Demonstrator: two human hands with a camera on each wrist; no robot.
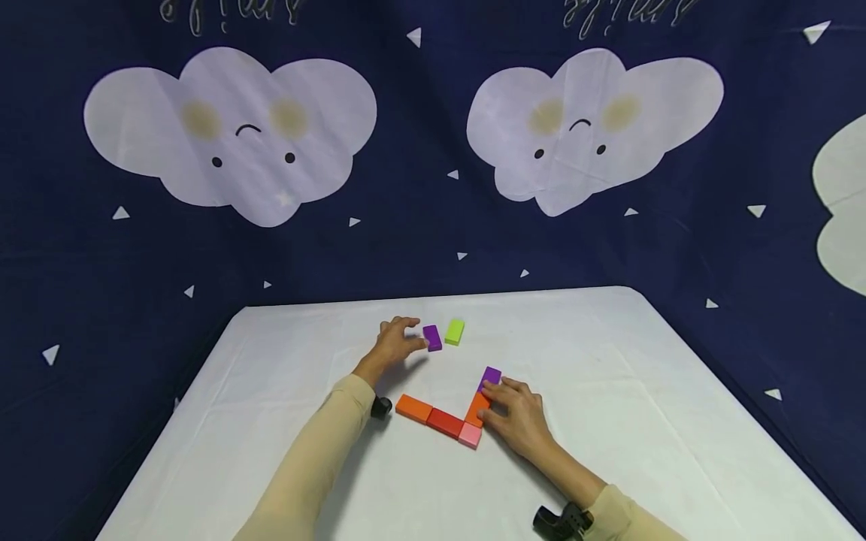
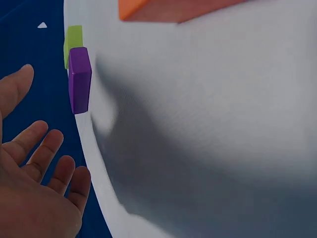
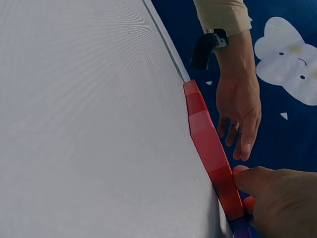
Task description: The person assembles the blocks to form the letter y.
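Even, bright overhead light; soft shadows under both arms on the white tablecloth (image 1: 609, 421). Wrist views fisheye-warped, close blocks blurred.

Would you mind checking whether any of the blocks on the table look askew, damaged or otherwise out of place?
Nothing looks damaged or spilled. The purple block and the green block lie apart from the joined row, by the left hand. The row bends at the pink block, where the right hand rests, touching the upper orange block.
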